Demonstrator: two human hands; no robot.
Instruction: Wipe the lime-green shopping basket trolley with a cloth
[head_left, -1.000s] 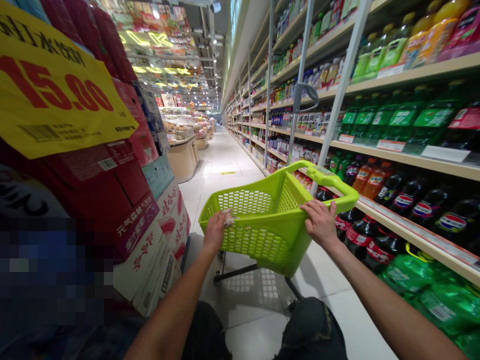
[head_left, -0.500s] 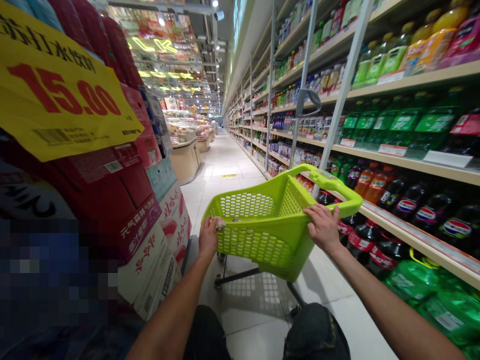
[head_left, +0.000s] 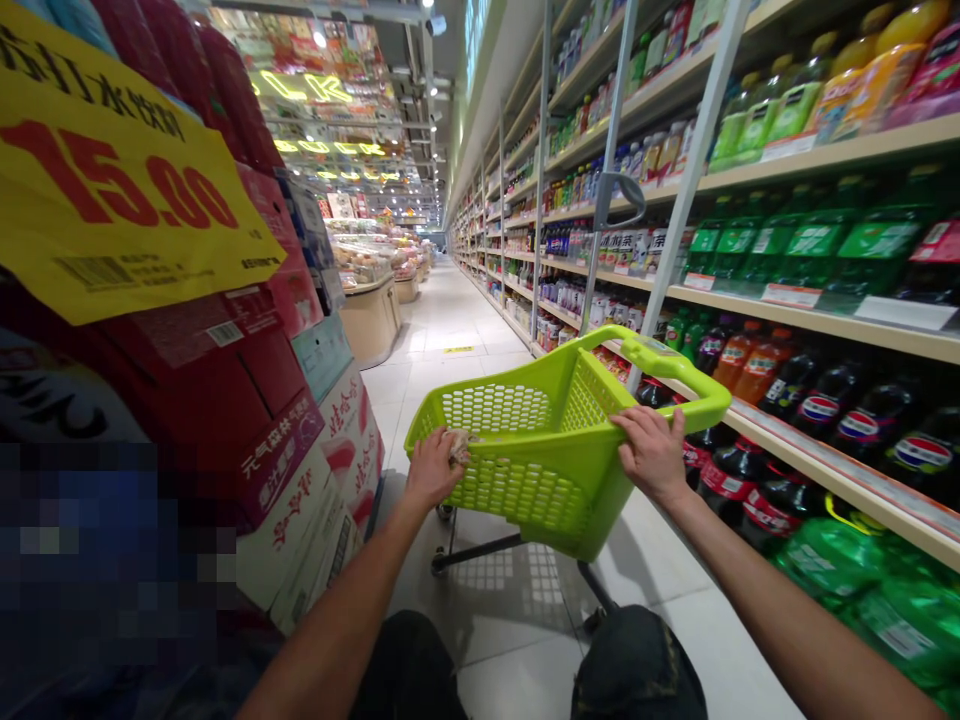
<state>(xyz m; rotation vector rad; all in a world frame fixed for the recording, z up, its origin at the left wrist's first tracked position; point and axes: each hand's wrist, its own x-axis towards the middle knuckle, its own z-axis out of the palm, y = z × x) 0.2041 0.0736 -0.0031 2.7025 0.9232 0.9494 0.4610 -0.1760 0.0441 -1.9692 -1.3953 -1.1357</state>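
A lime-green plastic shopping cart (head_left: 532, 497) stands sideways in front of me, its handle toward the shelves on the right. My left hand (head_left: 435, 470) is closed over a crumpled, light brownish cloth (head_left: 460, 446) and presses it on the near rim of the basket, toward the left end. Gripping the same rim near the handle end is my right hand (head_left: 651, 452), fingers over the top edge. The thumb side points up toward the handle (head_left: 705, 395). The palm-side fingers of both hands are partly hidden.
Shelves of bottled drinks (head_left: 817, 245) line the right side, with large green bottles (head_left: 900, 610) low down. Stacked drink cartons (head_left: 349, 430) and a yellow price sign (head_left: 135, 180) stand close on the left. A tiled aisle (head_left: 472, 310) runs ahead, past display counters (head_left: 371, 320).
My left hand has slid the cloth a little to the right along the near rim. My right hand keeps its hold near the handle.
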